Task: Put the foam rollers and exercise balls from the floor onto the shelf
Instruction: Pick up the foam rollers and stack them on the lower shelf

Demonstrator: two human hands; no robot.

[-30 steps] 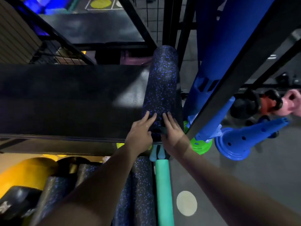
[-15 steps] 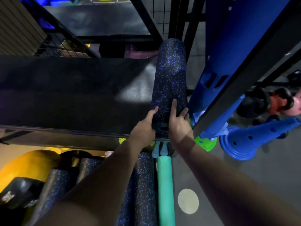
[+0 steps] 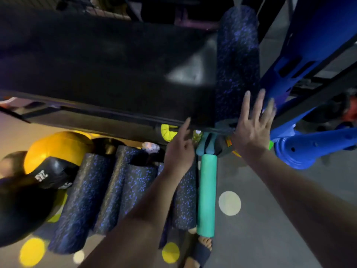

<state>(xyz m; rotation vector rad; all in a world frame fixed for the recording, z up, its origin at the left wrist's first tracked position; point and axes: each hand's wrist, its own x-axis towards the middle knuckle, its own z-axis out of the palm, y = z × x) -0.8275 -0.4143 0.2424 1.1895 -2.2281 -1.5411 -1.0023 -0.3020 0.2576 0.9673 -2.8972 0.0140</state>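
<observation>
A black foam roller with blue speckles (image 3: 236,60) lies lengthwise at the right end of the dark shelf (image 3: 96,60). My right hand (image 3: 253,124) hovers open over its near end, fingers spread. My left hand (image 3: 180,149) is open and lower, just off the shelf's front edge. On the floor below lie several more speckled rollers (image 3: 85,198), a teal roller (image 3: 206,194), a yellow exercise ball (image 3: 58,147) and a black ball (image 3: 52,171).
A black shelf post (image 3: 316,91) slants past on the right, with blue cones (image 3: 309,146) stacked behind it. A large dark ball (image 3: 17,209) fills the lower left. Coloured floor dots (image 3: 229,203) mark the grey floor; my sandalled foot (image 3: 201,250) stands by the teal roller.
Both hands have let go of the speckled roller, now pushed further onto the shelf. My left hand has dropped below the shelf edge; my view has tilted down toward the floor.
</observation>
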